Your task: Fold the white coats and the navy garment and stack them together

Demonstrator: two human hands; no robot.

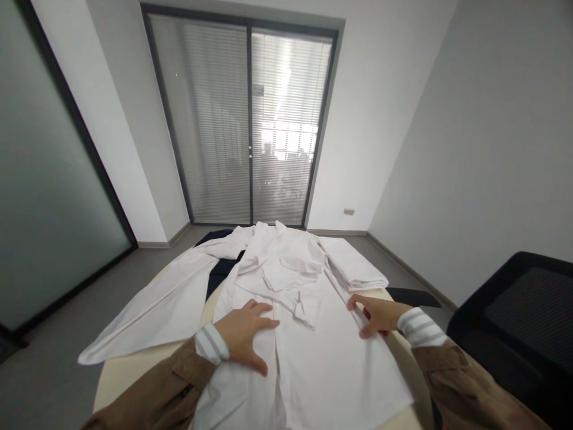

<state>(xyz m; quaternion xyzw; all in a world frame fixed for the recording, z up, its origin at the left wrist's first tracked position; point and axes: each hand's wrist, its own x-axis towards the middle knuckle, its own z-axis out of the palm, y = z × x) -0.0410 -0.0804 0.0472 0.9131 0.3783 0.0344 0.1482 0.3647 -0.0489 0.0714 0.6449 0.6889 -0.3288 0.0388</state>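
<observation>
A white coat (331, 370) lies spread over the round table, with one sleeve (286, 295) folded across its front. The other part, a long white sleeve or panel (165, 310), stretches out to the left and overhangs the table's edge. My left hand (244, 334) rests on the coat left of its front opening, fingers spread and thumb apart. At the coat's right edge, my right hand (376, 315) has its fingers curled around the cloth, thumb on top; some fingertips are hidden.
A folded white garment (356, 266) sits at the table's back right. Dark navy cloth (218, 276) shows beneath the coat at the back left. A pale table (129, 379) supports everything. A black mesh chair (514, 322) stands close on the right; glass doors with blinds (201, 131) are beyond.
</observation>
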